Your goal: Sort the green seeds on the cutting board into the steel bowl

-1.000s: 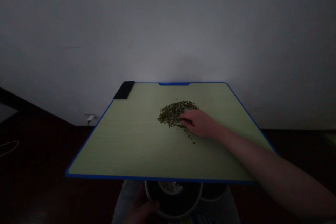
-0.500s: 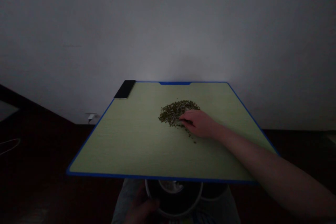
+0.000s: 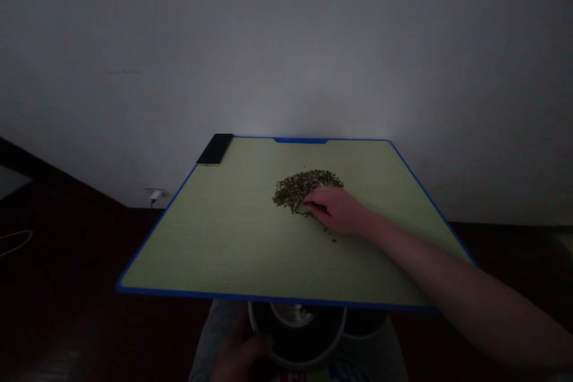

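A loose pile of small greenish-brown grains (image 3: 290,191), perhaps beans or seeds, lies spread on the pale table top (image 3: 215,233). At the pile's near right side is my right hand (image 3: 335,209), its thumb and fingers drawn into a pinch; whatever may be between the fingertips is too small and dark to make out. Below the table's front edge, my left hand (image 3: 246,352) grips the left side of a dark bowl with a pale rim (image 3: 308,363). Something whitish (image 3: 293,314) sits inside the bowl, partly hidden by the table.
A black phone (image 3: 215,149) rests at the table's far left corner. Blue edging (image 3: 188,293) runs round the top. A second dark container (image 3: 364,322) stands right of the bowl. Behind is a plain wall (image 3: 286,42) with a white plug (image 3: 155,196) at lower left.
The view has shifted slightly. My right hand stays at the pile in nearly the same pinch, and my left hand keeps its hold on the bowl.
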`<action>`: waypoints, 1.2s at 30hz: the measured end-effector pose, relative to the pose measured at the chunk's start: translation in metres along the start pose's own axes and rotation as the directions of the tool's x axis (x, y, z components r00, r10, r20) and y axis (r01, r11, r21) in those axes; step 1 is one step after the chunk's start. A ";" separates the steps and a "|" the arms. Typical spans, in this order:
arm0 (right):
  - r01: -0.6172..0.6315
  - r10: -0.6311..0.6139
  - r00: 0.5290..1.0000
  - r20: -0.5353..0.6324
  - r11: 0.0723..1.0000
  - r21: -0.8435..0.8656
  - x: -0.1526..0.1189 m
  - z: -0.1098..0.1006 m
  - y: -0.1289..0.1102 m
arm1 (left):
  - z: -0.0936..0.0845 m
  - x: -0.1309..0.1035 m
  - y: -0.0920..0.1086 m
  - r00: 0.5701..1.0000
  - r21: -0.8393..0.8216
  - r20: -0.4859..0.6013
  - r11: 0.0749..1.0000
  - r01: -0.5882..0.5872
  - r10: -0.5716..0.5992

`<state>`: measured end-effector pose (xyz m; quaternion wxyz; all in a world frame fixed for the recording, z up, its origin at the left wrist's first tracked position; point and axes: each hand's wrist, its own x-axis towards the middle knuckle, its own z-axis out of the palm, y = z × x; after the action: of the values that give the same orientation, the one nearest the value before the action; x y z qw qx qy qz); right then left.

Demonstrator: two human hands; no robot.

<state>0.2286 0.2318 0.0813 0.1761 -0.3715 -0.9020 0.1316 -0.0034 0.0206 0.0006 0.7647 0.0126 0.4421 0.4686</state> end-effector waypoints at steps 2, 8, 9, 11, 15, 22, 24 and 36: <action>-0.008 0.008 1.000 -0.003 1.000 -0.004 0.000 0.000 -0.001 | 0.002 -0.001 0.001 1.000 -0.003 -0.003 1.000 0.004 -0.004; -0.022 0.022 1.000 0.000 1.000 -0.016 0.001 0.002 0.001 | 0.007 -0.001 0.000 0.998 -0.030 0.047 0.999 -0.043 0.044; -0.021 0.021 1.000 0.004 1.000 -0.014 0.001 0.002 0.002 | 0.007 0.000 0.000 0.998 -0.030 0.048 0.998 -0.047 0.049; -0.018 0.018 1.000 0.008 1.000 -0.013 0.002 0.001 0.003 | 0.006 0.001 -0.001 0.997 -0.026 0.049 0.998 -0.049 0.050; 0.003 -0.002 1.000 0.029 0.999 -0.033 0.006 0.000 0.002 | 0.002 0.002 -0.001 0.998 0.000 0.054 1.000 -0.023 0.023; 0.059 -0.058 0.997 0.055 0.998 -0.028 0.008 -0.003 0.001 | 0.005 -0.001 -0.001 0.999 -0.022 0.029 0.999 -0.028 0.028; 0.068 -0.067 0.996 0.055 0.998 -0.017 0.007 -0.004 0.002 | 0.006 -0.002 0.000 0.999 -0.015 0.032 0.999 -0.033 0.034; 0.069 -0.068 0.996 0.061 0.997 -0.017 0.009 -0.003 0.001 | 0.013 -0.005 0.001 0.999 -0.041 0.041 0.999 -0.034 0.036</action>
<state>0.2241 0.2395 0.0853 0.1496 -0.3378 -0.9204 0.1279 0.0040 0.0224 0.0118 0.7655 0.0148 0.4161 0.4905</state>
